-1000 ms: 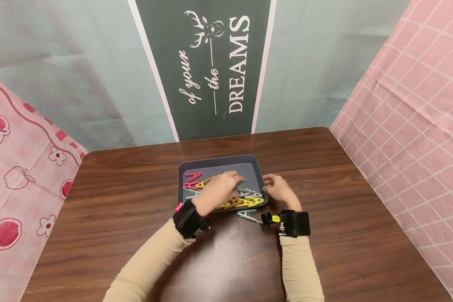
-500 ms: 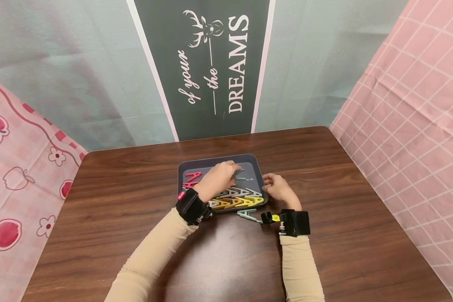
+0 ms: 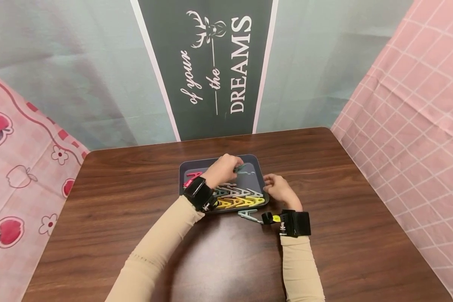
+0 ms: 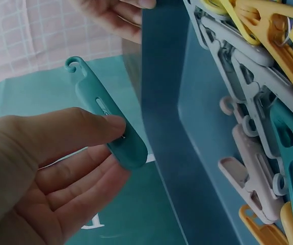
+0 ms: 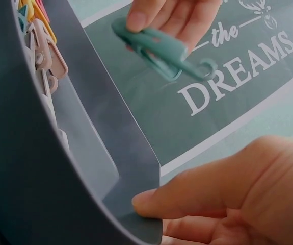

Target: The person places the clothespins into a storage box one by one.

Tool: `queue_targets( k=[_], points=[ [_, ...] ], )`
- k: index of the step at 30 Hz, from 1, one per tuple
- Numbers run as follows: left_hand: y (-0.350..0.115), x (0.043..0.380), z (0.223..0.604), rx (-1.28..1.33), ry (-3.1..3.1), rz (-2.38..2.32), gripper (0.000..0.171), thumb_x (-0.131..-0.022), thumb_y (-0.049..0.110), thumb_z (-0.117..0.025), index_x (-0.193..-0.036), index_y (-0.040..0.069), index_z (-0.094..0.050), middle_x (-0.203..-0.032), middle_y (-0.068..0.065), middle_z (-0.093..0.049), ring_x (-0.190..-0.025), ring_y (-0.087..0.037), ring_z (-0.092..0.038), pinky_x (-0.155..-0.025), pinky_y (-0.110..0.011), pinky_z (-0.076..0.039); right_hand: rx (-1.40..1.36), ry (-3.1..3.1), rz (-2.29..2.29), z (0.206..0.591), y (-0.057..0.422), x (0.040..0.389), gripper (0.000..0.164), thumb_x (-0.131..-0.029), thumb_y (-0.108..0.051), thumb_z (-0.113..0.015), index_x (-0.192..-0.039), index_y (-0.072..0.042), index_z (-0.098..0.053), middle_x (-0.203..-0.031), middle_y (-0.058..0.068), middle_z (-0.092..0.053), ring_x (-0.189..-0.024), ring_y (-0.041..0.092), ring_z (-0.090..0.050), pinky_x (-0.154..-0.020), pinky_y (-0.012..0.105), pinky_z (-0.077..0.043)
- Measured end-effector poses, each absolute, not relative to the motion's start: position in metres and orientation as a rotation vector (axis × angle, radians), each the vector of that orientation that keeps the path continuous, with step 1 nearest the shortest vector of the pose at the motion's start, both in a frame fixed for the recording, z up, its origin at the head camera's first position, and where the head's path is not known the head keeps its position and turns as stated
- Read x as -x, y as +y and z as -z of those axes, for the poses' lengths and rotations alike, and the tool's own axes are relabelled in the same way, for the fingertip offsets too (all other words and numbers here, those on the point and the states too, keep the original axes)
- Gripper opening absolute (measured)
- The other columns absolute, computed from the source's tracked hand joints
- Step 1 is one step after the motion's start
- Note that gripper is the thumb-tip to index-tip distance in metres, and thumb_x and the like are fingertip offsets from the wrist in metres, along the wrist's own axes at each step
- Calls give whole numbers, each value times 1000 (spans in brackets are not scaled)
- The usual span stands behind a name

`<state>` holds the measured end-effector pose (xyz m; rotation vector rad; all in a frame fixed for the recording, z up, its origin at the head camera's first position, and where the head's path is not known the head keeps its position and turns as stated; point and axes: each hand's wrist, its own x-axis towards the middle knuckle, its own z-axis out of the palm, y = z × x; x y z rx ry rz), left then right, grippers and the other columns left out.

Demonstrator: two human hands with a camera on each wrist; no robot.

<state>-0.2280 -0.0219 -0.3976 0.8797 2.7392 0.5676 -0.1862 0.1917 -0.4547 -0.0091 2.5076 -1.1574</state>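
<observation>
My left hand (image 3: 223,170) is over the far part of a dark grey tray (image 3: 252,182). Between its thumb and fingers it pinches a teal clothespin (image 4: 91,91) with a hooked end, as the left wrist view shows. At the tray's right side, my right hand (image 3: 280,189) grips the wall; its thumb (image 5: 149,204) lies over the rim, with the other fingers outside. Inside the tray lie yellow clothespins (image 3: 255,201) along the near wall and grey ones (image 4: 228,64) behind them. Pink clothespins (image 3: 193,174) at the left are partly hidden by the left arm.
A pale green clothespin (image 3: 247,214) lies on the brown wooden table (image 3: 324,180), just outside the tray's near edge and close to the right wrist camera. Behind the table hangs a curtain (image 3: 305,63) with printed lettering, and pink cloth (image 3: 411,105) borders the right side.
My left hand has risen from over the clothespin pile toward the tray's far side, carrying the teal clothespin and uncovering more grey and yellow ones. The right hand stays at the tray wall.
</observation>
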Motion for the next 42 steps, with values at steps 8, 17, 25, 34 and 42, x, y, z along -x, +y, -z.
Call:
queue_targets(
  k=[8, 17, 25, 34, 42],
  points=[
    [-11, 234, 408, -851, 2702, -528, 41, -88, 0, -64, -128, 0, -60, -127, -16, -65, -114, -26, -64, -94, -32, -56, -1, 2522, 1156, 455, 192, 186, 44, -91, -1, -52, -133, 10, -46, -131, 34, -53, -121, 44, -54, -95, 47, -55],
    [1, 236, 426, -832, 2723, -359, 42, -88, 1, -65, -129, 6, -60, -129, -11, -65, -118, -24, -62, -96, -30, -56, -8, 2507, 1183, 455, 191, 186, 45, -91, 0, -51, -135, 9, -45, -132, 33, -54, -122, 43, -54, -96, 46, -55],
    [2, 235, 432, -811, 2722, -264, 37, -90, 0, -63, -126, 8, -63, -122, -11, -67, -110, -24, -65, -88, -31, -57, -8, 2498, 1192, 454, 191, 185, 46, -92, 0, -51, -136, 9, -44, -133, 33, -52, -123, 43, -54, -97, 47, -54],
    [1, 233, 433, -794, 2737, -208, 34, -90, 3, -64, -123, 9, -64, -117, -11, -68, -106, -24, -65, -85, -32, -56, -5, 2506, 1193, 455, 191, 184, 46, -91, 0, -51, -136, 9, -44, -134, 33, -52, -124, 44, -53, -98, 49, -54],
    [-1, 233, 434, -777, 2734, -237, 28, -91, 4, -62, -118, 8, -66, -109, -12, -69, -97, -24, -65, -70, -28, -46, 27, 2514, 1173, 455, 193, 184, 45, -91, 0, -52, -135, 11, -44, -133, 35, -51, -123, 46, -53, -96, 49, -54]
  ],
)
